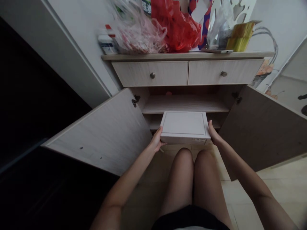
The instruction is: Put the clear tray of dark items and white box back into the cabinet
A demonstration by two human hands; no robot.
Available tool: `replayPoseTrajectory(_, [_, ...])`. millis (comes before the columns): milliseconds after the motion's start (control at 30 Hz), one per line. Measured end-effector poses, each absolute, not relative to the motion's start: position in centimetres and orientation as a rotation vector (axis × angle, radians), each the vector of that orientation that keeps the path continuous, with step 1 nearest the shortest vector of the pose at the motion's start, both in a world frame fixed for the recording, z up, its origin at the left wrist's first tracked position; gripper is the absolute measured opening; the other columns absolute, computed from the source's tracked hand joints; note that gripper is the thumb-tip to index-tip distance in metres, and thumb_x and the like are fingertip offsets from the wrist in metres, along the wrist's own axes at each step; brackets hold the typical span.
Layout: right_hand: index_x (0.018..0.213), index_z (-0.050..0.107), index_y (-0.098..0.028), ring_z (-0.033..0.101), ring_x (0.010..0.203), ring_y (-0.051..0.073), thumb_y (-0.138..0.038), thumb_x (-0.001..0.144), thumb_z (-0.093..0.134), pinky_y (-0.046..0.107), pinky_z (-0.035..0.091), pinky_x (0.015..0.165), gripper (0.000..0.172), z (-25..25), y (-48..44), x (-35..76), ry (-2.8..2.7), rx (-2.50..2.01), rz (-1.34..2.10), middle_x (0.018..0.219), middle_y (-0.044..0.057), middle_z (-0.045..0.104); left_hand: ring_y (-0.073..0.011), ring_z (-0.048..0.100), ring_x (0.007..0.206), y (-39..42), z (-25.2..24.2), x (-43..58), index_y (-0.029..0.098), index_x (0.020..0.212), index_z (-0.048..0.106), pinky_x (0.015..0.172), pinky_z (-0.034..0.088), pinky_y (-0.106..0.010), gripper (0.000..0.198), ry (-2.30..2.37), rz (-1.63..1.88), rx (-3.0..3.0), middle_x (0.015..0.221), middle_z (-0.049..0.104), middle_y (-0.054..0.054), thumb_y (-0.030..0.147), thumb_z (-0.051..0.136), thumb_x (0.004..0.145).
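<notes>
A flat white box [184,124] with a raised lid border and a small label on its front side is held level between my two hands. My left hand [157,140] grips its left end, with the thumb at the upper edge and fingers at the underside. My right hand [214,133] presses against the right end; most of its fingers are hidden behind the box. The box is in front of the open cabinet's shelves [185,103], above my knees, and covers part of the lower shelf.
Two cabinet doors stand wide apart, the left door [105,131] and the right door [266,127]. Above are two closed drawers [150,68]. On the cabinet top sit a red plastic bag [178,32], a clear bag [139,35], a white bottle [107,44] and a gold box [240,36].
</notes>
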State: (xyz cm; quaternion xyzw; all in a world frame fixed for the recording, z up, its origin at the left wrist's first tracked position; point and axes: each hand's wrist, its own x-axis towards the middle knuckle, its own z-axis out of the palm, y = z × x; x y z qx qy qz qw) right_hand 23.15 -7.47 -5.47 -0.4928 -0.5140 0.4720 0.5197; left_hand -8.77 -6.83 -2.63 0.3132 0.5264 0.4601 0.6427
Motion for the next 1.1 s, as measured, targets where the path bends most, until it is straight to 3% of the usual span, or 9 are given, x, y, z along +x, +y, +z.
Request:
replayPoseTrajectory(100, [0.141, 0.05, -0.03, 0.035, 0.143, 0.028, -0.092, 0.078, 0.017, 0.048, 0.028, 0.118, 0.094, -6.2, -9.4, 23.3, -1.331, -1.144, 1.107, 0.148, 0.005, 0.049, -0.028, 0.065, 0.105, -7.0, -2.6, -8.9, 0.026, 0.124, 0.061, 0.082, 0.056, -0.045, 0.057, 1.201, 1.038, 0.723, 0.117, 0.07, -0.012, 0.067, 0.058, 0.083])
replayPoseTrajectory(200, [0.152, 0.033, -0.027, 0.018, 0.15, 0.03, -0.092, 0.068, 0.048, 0.048, 0.013, 0.123, 0.108, -7.8, -11.1, 24.1, -1.551, -1.069, 0.878, 0.16, 0.008, 0.029, -0.0306, 0.061, 0.115, -7.4, -2.7, -9.7, 0.027, 0.128, 0.058, 0.086, 0.056, -0.047, 0.064, 1.139, 0.998, 0.813, 0.126, 0.066, -0.013, 0.068, 0.063, 0.079])
replayPoseTrajectory(300, [0.156, 0.022, -0.023, 0.023, 0.148, 0.03, -0.073, 0.065, 0.074, 0.047, 0.017, 0.122, 0.116, -8.7, -11.1, 25.0, -1.577, -1.028, 0.816, 0.161, 0.012, 0.024, -0.0319, 0.059, 0.118, -7.3, -2.9, -10.2, 0.029, 0.132, 0.055, 0.089, 0.056, -0.048, 0.081, 1.084, 0.947, 1.01, 0.132, 0.062, -0.012, 0.05, 0.087, 0.061])
replayPoseTrajectory(400, [0.153, 0.032, -0.024, 0.028, 0.146, 0.029, -0.061, 0.065, 0.079, 0.045, 0.023, 0.12, 0.106, -7.6, -9.0, 25.7, -1.461, -1.044, 0.839, 0.157, 0.01, 0.033, -0.0318, 0.06, 0.115, -6.1, -3.0, -9.5, 0.026, 0.129, 0.056, 0.085, 0.059, -0.045, 0.088, 1.134, 0.943, 1.187, 0.13, 0.063, -0.011, 0.031, 0.094, 0.05])
replayPoseTrajectory(600, [0.137, 0.053, -0.023, 0.042, 0.138, 0.027, -0.052, 0.058, 0.083, 0.044, 0.027, 0.118, 0.09, -3.6, -2.2, 26.3, -1.302, -1.127, 0.829, 0.142, 0.008, 0.054, -0.0306, 0.061, 0.114, -0.1, -1.4, -6.5, 0.028, 0.133, 0.054, 0.068, 0.062, -0.033, 0.086, 1.147, 1.06, 1.299, 0.13, 0.063, -0.011, 0.025, 0.091, 0.055])
replayPoseTrajectory(733, [0.13, 0.058, -0.025, 0.049, 0.132, 0.024, -0.05, 0.061, 0.078, 0.043, 0.029, 0.117, 0.076, -3.4, 2.0, 26.9, -1.29, -1.156, 0.815, 0.133, 0.005, 0.061, -0.0305, 0.061, 0.115, 3.8, -0.5, -5.6, 0.027, 0.138, 0.05, 0.066, 0.062, -0.03, 0.088, 1.151, 1.063, 1.351, 0.128, 0.064, -0.011, 0.024, 0.089, 0.059])
replayPoseTrajectory(967, [0.124, 0.061, -0.023, 0.056, 0.123, 0.022, -0.045, 0.065, 0.078, 0.04, 0.039, 0.111, 0.066, -4.5, 6.6, 27.5, -1.261, -1.201, 0.841, 0.123, 0.005, 0.067, -0.0296, 0.061, 0.114, 8.2, -1.1, -5.2, 0.021, 0.128, 0.057, 0.07, 0.06, -0.03, 0.068, 1.24, 0.998, 1.479, 0.128, 0.064, -0.013, 0.032, 0.084, 0.067])
replayPoseTrajectory(1100, [0.125, 0.061, -0.022, 0.06, 0.117, 0.024, -0.047, 0.069, 0.076, 0.04, 0.044, 0.106, 0.062, -3.8, 7.5, 27.4, -1.289, -1.207, 0.865, 0.118, 0.006, 0.069, -0.0361, 0.056, 0.123, 9.2, -0.8, -5.0, 0.018, 0.126, 0.059, 0.089, 0.056, -0.041, 0.067, 1.364, 1.026, 1.586, 0.128, 0.063, -0.017, 0.038, 0.085, 0.068])
